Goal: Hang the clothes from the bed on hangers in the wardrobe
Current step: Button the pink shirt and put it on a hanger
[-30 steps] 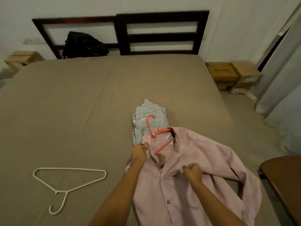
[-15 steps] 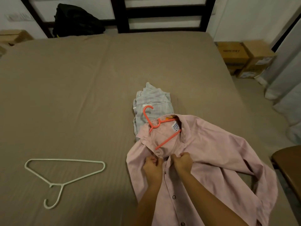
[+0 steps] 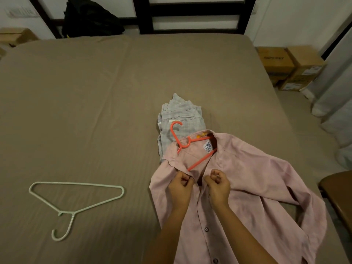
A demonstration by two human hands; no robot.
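A pink button shirt [image 3: 257, 180] lies spread on the brown bed [image 3: 95, 103], front up. An orange hanger [image 3: 187, 143] sits inside its collar, hook sticking out over a folded grey checked garment [image 3: 179, 115] behind it. My left hand [image 3: 180, 184] pinches the left edge of the shirt's front just below the collar. My right hand [image 3: 218, 184] pinches the right edge beside it. The two edges are held close together at the top button. A white hanger [image 3: 74, 201] lies flat on the bed at the left, apart from both hands.
A black bag [image 3: 89, 18] leans against the dark headboard [image 3: 192, 14]. Cardboard boxes [image 3: 291, 67] stand on the floor to the right of the bed, next to pale curtains [image 3: 337, 82]. A brown wooden chair edge [image 3: 339, 195] shows at the right.
Both hands came together from the shirt's shoulder and chest to the placket below the collar and now pinch its two edges. The view has tilted down and moved closer.
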